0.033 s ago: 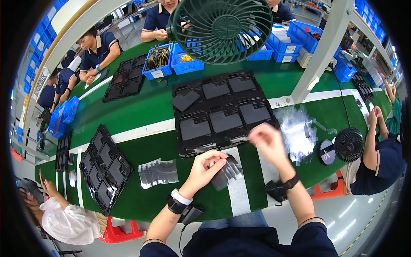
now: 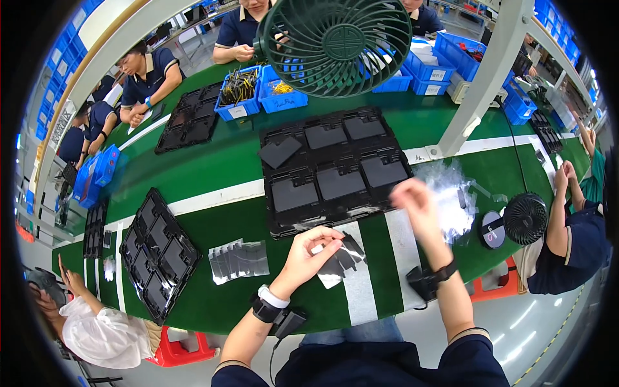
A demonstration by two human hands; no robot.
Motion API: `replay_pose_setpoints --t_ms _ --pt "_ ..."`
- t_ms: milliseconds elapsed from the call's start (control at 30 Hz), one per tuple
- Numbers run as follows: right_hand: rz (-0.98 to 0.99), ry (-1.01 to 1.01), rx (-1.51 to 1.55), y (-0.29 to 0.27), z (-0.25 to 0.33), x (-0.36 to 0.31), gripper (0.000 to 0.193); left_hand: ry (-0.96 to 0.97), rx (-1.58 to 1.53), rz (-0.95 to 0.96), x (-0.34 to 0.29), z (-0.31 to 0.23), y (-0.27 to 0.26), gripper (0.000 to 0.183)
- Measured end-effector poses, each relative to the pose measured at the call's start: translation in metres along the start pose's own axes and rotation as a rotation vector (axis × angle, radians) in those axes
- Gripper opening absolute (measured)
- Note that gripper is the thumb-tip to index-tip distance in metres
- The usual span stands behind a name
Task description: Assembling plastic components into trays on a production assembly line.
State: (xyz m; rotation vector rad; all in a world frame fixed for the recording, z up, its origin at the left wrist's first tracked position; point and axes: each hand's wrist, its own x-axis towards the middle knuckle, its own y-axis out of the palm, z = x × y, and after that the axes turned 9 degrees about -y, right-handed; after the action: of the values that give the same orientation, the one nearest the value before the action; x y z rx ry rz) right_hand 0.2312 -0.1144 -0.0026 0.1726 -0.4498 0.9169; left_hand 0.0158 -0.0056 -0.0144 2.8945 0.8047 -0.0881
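Observation:
My left hand [image 2: 307, 259] pinches a clear film sheet with dark strips [image 2: 348, 255] between thumb and fingers, above the near edge of the green table. The sheet's lower corner shines with reflected light. To its right my right hand [image 2: 418, 205] is raised beside the near right corner of a black tray [image 2: 300, 169]. Its fingers are curled together and slightly blurred; whatever they hold, if anything, cannot be made out. Flat dark rectangular pieces [image 2: 293, 193] lie in the tray's compartments. One more piece [image 2: 280, 152] lies askew at the tray's far left.
More stripped film sheets [image 2: 238, 261] lie left of my hands, beside another black tray [image 2: 159, 248]. Crumpled clear film [image 2: 448, 206] is heaped at right, near a small black fan [image 2: 525, 218]. A green fan [image 2: 342, 45] and a metal post [image 2: 480, 84] stand ahead. Co-workers sit around.
My right hand has shifted a little right and away from the film sheet. The sheet in my left hand has tilted, and its lower corner now catches the light.

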Motion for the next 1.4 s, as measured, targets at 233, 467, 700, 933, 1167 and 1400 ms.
replay_pose_setpoints --t_ms 233,467,700,933,1167,1400 --pt "0.037 -0.019 -1.384 -0.070 -0.007 0.012 0.024 0.225 0.644 -0.097 0.000 -0.003 0.006 0.024" --pt "0.425 -0.300 -0.923 0.009 0.001 0.039 0.037 0.214 0.728 -0.007 0.003 0.001 -0.001 0.019" --pt "0.457 -0.254 -1.113 0.038 -0.034 0.043 0.048 0.228 0.715 -0.005 0.005 0.005 -0.004 0.018" --pt "0.563 -0.265 -0.557 0.049 -0.004 0.056 0.026 0.227 0.612 -0.082 -0.001 -0.005 0.003 0.019" --pt "0.597 -0.265 -0.429 0.047 0.022 0.008 0.020 0.391 0.427 -0.391 -0.002 -0.012 -0.012 0.039" --pt "0.514 -0.317 -0.377 0.050 0.011 -0.010 0.019 0.334 0.547 -0.385 0.000 -0.008 -0.005 0.019"
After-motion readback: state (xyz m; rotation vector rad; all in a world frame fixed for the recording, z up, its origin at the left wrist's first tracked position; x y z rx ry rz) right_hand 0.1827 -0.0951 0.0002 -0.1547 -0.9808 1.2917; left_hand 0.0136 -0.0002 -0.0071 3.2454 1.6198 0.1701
